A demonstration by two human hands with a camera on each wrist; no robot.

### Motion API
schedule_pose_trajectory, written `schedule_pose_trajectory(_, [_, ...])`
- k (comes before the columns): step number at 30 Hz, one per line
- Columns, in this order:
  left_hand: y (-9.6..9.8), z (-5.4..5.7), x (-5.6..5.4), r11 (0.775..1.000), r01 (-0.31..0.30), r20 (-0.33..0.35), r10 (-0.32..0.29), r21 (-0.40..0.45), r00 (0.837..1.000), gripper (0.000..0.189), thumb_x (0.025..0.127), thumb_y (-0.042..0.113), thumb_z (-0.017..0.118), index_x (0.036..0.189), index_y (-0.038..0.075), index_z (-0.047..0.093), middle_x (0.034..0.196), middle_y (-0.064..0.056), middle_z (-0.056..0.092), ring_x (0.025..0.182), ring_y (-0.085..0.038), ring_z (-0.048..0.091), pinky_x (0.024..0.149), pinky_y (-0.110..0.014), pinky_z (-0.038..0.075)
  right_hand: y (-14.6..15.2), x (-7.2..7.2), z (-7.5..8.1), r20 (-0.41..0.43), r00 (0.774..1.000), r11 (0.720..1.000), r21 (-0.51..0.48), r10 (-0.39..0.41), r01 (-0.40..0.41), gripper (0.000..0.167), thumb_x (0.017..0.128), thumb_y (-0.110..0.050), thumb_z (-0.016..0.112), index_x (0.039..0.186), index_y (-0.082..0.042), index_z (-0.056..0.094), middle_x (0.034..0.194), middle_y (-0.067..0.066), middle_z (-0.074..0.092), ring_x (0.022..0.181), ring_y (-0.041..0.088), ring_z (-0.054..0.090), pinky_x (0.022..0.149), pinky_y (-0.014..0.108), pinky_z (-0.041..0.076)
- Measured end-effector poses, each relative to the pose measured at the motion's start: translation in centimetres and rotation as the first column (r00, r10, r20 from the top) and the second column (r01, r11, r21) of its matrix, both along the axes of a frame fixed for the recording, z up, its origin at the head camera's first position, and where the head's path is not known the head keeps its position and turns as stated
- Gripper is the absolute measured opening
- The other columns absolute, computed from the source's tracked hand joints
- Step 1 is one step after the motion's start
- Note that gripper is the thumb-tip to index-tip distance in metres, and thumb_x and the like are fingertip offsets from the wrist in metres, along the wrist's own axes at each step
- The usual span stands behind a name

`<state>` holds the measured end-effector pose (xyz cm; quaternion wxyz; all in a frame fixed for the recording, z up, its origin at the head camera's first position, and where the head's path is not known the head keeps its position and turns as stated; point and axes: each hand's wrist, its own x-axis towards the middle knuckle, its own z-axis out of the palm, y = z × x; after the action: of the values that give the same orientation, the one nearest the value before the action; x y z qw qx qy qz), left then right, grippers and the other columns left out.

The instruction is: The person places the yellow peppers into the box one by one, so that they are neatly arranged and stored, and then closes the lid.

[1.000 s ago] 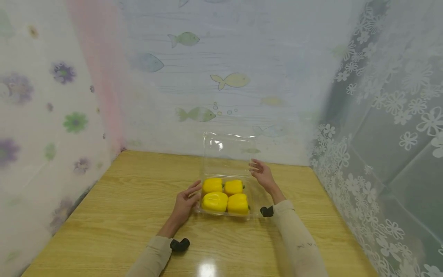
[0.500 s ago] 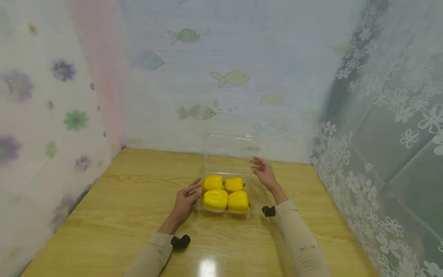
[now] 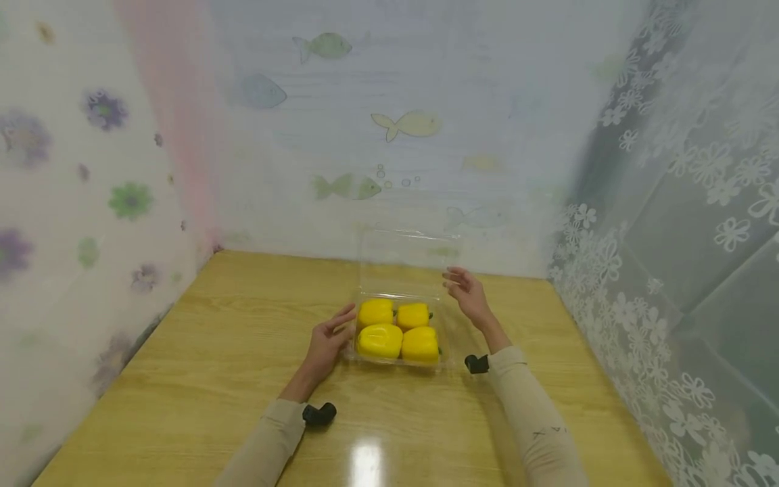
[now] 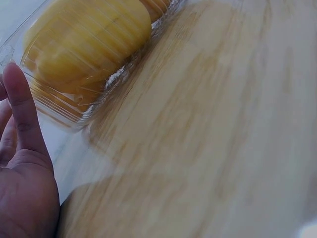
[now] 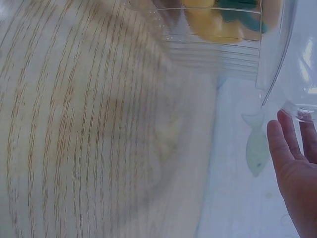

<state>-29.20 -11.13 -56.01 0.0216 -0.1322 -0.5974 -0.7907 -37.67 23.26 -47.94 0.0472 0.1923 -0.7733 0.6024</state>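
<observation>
A clear plastic clamshell container [image 3: 389,363] sits on the table with several yellow bell peppers [image 3: 380,341] in its base. Its transparent lid [image 3: 402,267] stands raised at the back. My left hand [image 3: 325,346] is at the container's left side with fingers extended. In the left wrist view its thumb [image 4: 22,99] reaches the rim beside a pepper [image 4: 94,39]. My right hand [image 3: 473,301] is by the lid's right edge, fingers fairly straight. The right wrist view has those fingertips [image 5: 283,119] right at the lid's edge, beyond the ribbed base wall [image 5: 213,54].
The wood-grain table [image 3: 243,325] extends to a fish-patterned back sheet [image 3: 274,169]. Flower-patterned sheets hang at the left [image 3: 91,284] and right [image 3: 669,284]. Black camera mounts [image 3: 319,414] sit on both wrists.
The whole scene sits slightly higher in the head view now. The hands, the raised lid and the peppers keep nearly the same positions relative to each other.
</observation>
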Motion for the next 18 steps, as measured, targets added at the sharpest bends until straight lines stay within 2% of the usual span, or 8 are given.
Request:
schedule_pose_trajectory(6, [-0.2,0.0,-0.1,1.000,0.011,-0.020,-0.011,-0.014,1.000,0.043,0.100,0.005,0.063,0.140,-0.011,0.055,0.161,-0.014,0.039,0.121,-0.004,0.059,0.062,-0.014,0.047,-0.1,0.3,0.3,0.003,1.000,1.000,-0.016,0.000,0.000,0.044,0.108,-0.006,0.047,0.147,0.012,0.038,0.147,0.036,0.045,0.134,0.050,0.047,0.110,0.050,0.043])
schedule_pose_trajectory(15, [-0.3,-0.1,0.0,1.000,0.012,-0.025,-0.012,-0.010,1.000,0.045,0.100,0.006,0.064,0.141,-0.010,0.054,0.161,-0.015,0.039,0.113,-0.001,0.063,0.062,-0.014,0.048,-0.1,1.2,0.0,0.027,0.999,0.996,-0.086,0.025,-0.022,0.041,0.107,-0.005,0.051,0.145,0.007,0.043,0.150,0.031,0.044,0.138,0.051,0.042,0.108,0.036,0.047])
schedule_pose_trajectory(18, [-0.2,-0.1,-0.1,1.000,0.015,-0.009,-0.015,-0.010,1.000,0.045,0.100,0.007,0.064,0.142,-0.008,0.054,0.161,-0.013,0.040,0.111,-0.002,0.063,0.063,-0.015,0.050,-0.1,1.5,-0.2,0.006,1.000,0.997,-0.072,0.012,-0.011,0.040,0.106,-0.004,0.051,0.144,0.007,0.045,0.150,0.031,0.045,0.138,0.051,0.041,0.107,0.032,0.048])
